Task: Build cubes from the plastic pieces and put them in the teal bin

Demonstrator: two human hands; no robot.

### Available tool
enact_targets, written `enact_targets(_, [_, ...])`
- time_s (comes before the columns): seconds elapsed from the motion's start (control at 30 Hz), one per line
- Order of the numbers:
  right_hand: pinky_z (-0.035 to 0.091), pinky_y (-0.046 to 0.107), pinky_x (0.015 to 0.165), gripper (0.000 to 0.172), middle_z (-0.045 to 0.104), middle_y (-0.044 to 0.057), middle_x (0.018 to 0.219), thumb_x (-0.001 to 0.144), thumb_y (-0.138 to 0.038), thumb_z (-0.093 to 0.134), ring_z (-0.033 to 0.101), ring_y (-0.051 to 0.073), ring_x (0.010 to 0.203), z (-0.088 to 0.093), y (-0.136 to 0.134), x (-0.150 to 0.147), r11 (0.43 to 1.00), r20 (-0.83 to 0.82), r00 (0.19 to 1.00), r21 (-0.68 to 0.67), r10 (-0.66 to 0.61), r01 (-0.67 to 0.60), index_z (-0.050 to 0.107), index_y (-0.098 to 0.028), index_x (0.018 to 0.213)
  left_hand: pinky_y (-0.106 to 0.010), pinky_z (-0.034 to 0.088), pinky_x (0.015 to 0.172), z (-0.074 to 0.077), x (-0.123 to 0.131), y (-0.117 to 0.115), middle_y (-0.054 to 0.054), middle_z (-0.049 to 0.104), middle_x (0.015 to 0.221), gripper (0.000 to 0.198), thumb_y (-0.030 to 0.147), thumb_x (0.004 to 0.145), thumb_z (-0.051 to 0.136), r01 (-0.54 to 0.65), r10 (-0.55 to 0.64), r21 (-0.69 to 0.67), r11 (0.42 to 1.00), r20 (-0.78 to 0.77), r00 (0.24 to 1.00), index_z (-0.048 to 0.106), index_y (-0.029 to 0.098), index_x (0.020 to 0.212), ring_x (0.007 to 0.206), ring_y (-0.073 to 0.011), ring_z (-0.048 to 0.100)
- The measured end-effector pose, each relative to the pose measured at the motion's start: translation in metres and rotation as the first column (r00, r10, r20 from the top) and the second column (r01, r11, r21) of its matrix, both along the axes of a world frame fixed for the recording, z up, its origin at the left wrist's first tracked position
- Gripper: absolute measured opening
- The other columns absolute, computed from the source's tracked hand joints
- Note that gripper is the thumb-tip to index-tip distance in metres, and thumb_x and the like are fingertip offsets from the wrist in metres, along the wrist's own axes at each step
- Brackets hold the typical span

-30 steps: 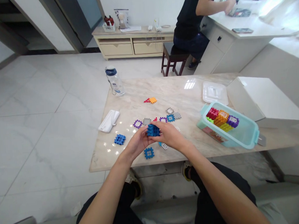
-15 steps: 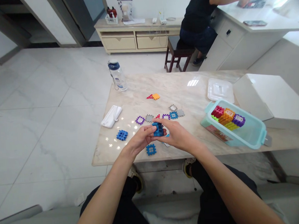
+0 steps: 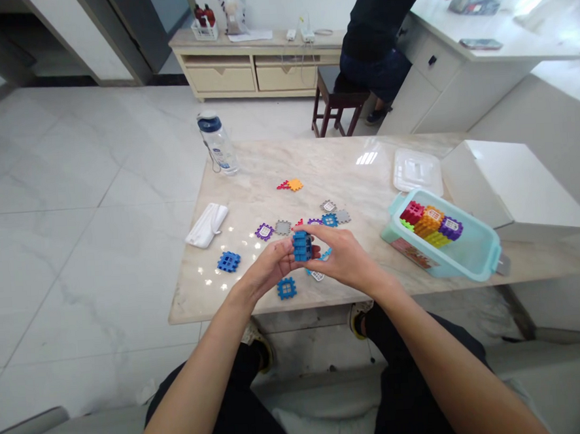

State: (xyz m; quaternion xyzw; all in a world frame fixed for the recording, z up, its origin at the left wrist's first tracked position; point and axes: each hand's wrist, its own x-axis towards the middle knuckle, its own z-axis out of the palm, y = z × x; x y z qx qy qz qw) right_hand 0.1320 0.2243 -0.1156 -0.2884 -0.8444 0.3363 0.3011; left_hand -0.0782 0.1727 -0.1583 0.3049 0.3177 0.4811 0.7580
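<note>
Glossy marble table [image 3: 267,166], plastic blocks [image 3: 301,246]

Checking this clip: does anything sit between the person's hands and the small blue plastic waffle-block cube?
Nothing visible does. The left hand and right hand both grip the small blue plastic waffle-block cube directly, above the beige marble table. A flat blue square tile lies on the table beneath, apart from it.

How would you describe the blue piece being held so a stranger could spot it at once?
Start at the marble table, near its front edge, where the left hand and right hand meet. Between their fingertips is the blue cube. Unlike the flat blue tiles lying loose nearby, it is a built-up block held above the surface.
</note>
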Motion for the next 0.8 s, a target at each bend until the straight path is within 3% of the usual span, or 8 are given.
enact_targets(0.2, [0.059, 0.042, 0.113, 0.061, 0.077, 0.009, 0.141, 0.089, -0.02, 0.086, 0.076, 0.027, 0.129, 0.0011, -0.0001, -0.001, 1.0, -0.001, 1.0, -0.029, 0.006, -0.006, 0.07, -0.027, 0.147, -0.043, 0.061, 0.105, 0.0025, -0.0016, 0.0002, -0.022, 0.084, 0.12, 0.058, 0.057, 0.084, 0.093, 0.015, -0.015, -0.004, 1.0, -0.02, 1.0, 0.082, 0.011, 0.119, 0.114, -0.0355, 0.081])
enact_targets(0.4, [0.058, 0.045, 0.116, 0.064, 0.075, 0.01, 0.144, 0.089, -0.015, 0.082, 0.073, 0.027, 0.133, -0.0038, -0.0036, -0.0017, 1.0, 0.053, 0.998, 0.002, 0.024, -0.024, 0.067, -0.028, 0.15, -0.041, 0.062, 0.101, -0.0005, -0.0014, -0.0002, -0.019, 0.085, 0.107, 0.053, 0.054, 0.082, 0.095, 0.005, -0.009, -0.038, 0.999, -0.082, 0.997, 0.083, 0.01, 0.109, 0.105, -0.0324, 0.083])
enact_targets(0.63, [0.057, 0.047, 0.117, 0.063, 0.073, 0.012, 0.148, 0.097, -0.032, 0.084, 0.071, 0.029, 0.136, -0.0048, -0.0057, -0.0052, 0.998, 0.075, 0.997, 0.059, 0.01, -0.015, 0.062, -0.027, 0.156, -0.037, 0.065, 0.085, -0.0018, -0.0007, 0.0028, -0.015, 0.084, 0.091, 0.052, 0.057, 0.078, 0.095, -0.04, 0.031, -0.069, 0.997, -0.13, 0.991, 0.084, 0.01, 0.097, 0.09, -0.0299, 0.082])
enact_targets(0.8, [0.059, 0.047, 0.113, 0.059, 0.075, 0.014, 0.143, 0.096, -0.034, 0.085, 0.073, 0.03, 0.131, -0.0038, -0.0059, -0.0073, 0.996, 0.096, 0.995, 0.087, 0.005, -0.014, 0.065, -0.023, 0.151, -0.039, 0.065, 0.089, -0.004, 0.0004, 0.0018, -0.016, 0.084, 0.093, 0.052, 0.056, 0.079, 0.094, -0.044, 0.033, -0.079, 0.996, -0.139, 0.99, 0.084, 0.009, 0.099, 0.092, -0.0308, 0.082])
